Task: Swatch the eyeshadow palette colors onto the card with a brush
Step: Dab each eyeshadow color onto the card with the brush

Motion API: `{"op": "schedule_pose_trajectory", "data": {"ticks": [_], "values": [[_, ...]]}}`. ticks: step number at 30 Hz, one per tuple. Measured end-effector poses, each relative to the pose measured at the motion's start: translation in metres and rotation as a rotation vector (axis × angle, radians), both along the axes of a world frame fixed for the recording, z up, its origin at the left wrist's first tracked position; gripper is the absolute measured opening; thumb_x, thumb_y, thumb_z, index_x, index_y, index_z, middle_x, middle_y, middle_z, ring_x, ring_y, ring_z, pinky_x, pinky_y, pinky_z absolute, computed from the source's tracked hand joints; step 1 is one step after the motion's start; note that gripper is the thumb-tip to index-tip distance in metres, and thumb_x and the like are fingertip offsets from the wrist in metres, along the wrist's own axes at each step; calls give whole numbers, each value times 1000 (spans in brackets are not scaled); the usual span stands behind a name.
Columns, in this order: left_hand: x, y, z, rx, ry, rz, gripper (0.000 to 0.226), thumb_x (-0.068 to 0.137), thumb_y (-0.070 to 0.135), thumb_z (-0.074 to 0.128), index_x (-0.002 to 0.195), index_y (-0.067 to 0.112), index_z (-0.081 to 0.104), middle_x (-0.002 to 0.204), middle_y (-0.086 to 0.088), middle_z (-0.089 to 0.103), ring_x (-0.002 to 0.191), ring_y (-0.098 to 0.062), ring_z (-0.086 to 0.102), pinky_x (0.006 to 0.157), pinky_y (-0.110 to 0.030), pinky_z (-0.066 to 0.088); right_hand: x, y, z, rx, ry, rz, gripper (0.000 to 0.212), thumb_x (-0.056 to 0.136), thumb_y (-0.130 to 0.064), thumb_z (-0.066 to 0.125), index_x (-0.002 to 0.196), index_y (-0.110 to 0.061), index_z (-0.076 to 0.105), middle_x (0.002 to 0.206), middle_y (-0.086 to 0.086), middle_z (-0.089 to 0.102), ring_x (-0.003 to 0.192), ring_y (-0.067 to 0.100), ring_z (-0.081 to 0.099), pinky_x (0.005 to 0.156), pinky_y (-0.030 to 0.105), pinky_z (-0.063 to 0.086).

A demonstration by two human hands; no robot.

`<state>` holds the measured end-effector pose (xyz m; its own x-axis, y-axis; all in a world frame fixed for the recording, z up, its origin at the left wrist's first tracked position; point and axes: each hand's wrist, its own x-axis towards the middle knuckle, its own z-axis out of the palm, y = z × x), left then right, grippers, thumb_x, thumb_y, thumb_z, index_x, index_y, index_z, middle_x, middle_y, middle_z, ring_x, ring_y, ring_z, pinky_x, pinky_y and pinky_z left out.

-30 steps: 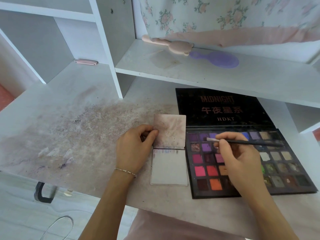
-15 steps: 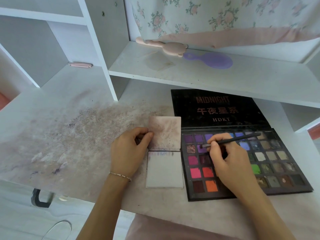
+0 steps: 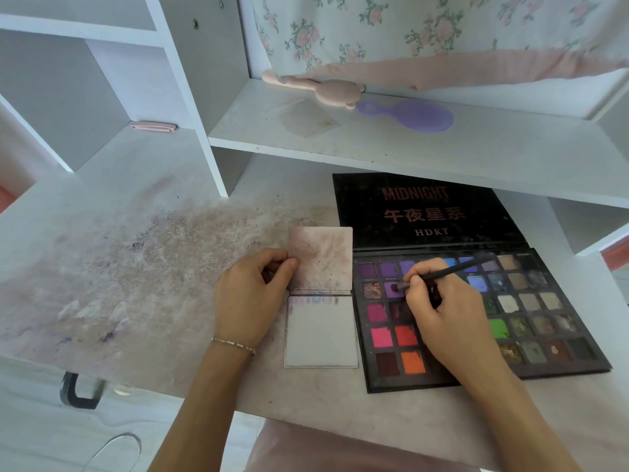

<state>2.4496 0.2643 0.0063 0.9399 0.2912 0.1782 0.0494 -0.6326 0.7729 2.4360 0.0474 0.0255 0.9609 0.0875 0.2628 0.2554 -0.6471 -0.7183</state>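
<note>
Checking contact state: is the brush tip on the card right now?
No, the brush tip sits on a purple pan of the palette, beside the card.

Viewpoint: the head camera is looking from the person's head, forward and down.
Facing: it is taking in the desk (image 3: 143, 267) and the shelf (image 3: 442, 151) behind it.
Nearness: it is sitting close, with both forearms entering from the bottom edge.
Lens: the wide angle is bending the shelf edges.
</note>
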Motion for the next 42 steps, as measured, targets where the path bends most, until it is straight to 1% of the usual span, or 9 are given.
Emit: {"op": "schedule_pose_trajectory", "data": {"ticks": [6, 10, 16, 20, 23, 27, 31, 36, 42], "values": [[0, 0, 0, -4, 4, -3, 8, 81, 28, 64, 84, 23, 70, 64, 23, 57, 63, 4, 53, 59, -12, 38, -1, 0, 0, -4, 11, 9, 30, 86, -8, 49, 71, -34, 45, 57, -12, 48, 62, -4, 51, 54, 5, 35], [0, 0, 0, -14, 16, 9, 8, 80, 29, 65, 84, 24, 70, 63, 23, 56, 61, 7, 52, 57, -5, 35, -1, -1, 0, 34, 3, -9, 28, 86, -7, 49, 72, -31, 47, 55, -11, 47, 57, -1, 50, 51, 6, 35], [-1, 0, 1, -10, 10, 6, 7, 80, 29, 65, 82, 25, 70, 62, 24, 56, 60, 8, 52, 56, -3, 36, -2, 0, 0, 53, 12, -57, 21, 86, -12, 49, 72, -28, 50, 55, -7, 50, 56, 4, 49, 51, 9, 36], [0, -1, 1, -9, -1, 4, 6, 80, 29, 65, 81, 25, 70, 62, 24, 56, 61, 6, 53, 59, -9, 37, -7, 10, 4, 175, 11, -48, 15, 84, -21, 45, 72, -29, 50, 57, -1, 54, 55, 10, 52, 47, 15, 38], [0, 0, 0, -20, -7, -2, 6, 80, 28, 65, 81, 25, 70, 62, 23, 57, 62, 5, 54, 61, -13, 41, -13, 28, 6, 319, 74, 42, 16, 85, -16, 47, 76, -29, 51, 72, 7, 58, 57, 16, 53, 51, 25, 43], [0, -1, 1, -1, -14, 1, 8, 80, 30, 65, 83, 25, 71, 61, 25, 55, 63, 7, 53, 60, -9, 38, -19, 49, 3, 370, 169, 160, 19, 87, -10, 53, 79, -27, 51, 75, -8, 64, 58, 8, 55, 52, 16, 43], [0, 0, 1, 5, -17, 1, 9, 79, 30, 65, 82, 24, 71, 61, 25, 54, 61, 7, 52, 57, -2, 37, -18, 61, 3, 279, 163, 217, 11, 83, -18, 56, 77, -26, 53, 75, -8, 62, 62, 10, 52, 55, 15, 40], [0, 0, 0, -7, -17, -12, 10, 80, 28, 64, 84, 23, 71, 64, 22, 56, 64, 4, 54, 60, -12, 40, -16, 65, 3, 263, 183, 261, 17, 83, -8, 60, 76, -23, 56, 77, -9, 58, 68, 1, 53, 60, 9, 39], [0, 0, 1, -28, -21, -22, 8, 80, 27, 64, 83, 23, 71, 64, 22, 57, 65, 3, 54, 64, -20, 44, -16, 66, 2, 268, 197, 260, 17, 82, -7, 60, 75, -22, 57, 74, -8, 59, 70, 1, 54, 61, 8, 40]]}}
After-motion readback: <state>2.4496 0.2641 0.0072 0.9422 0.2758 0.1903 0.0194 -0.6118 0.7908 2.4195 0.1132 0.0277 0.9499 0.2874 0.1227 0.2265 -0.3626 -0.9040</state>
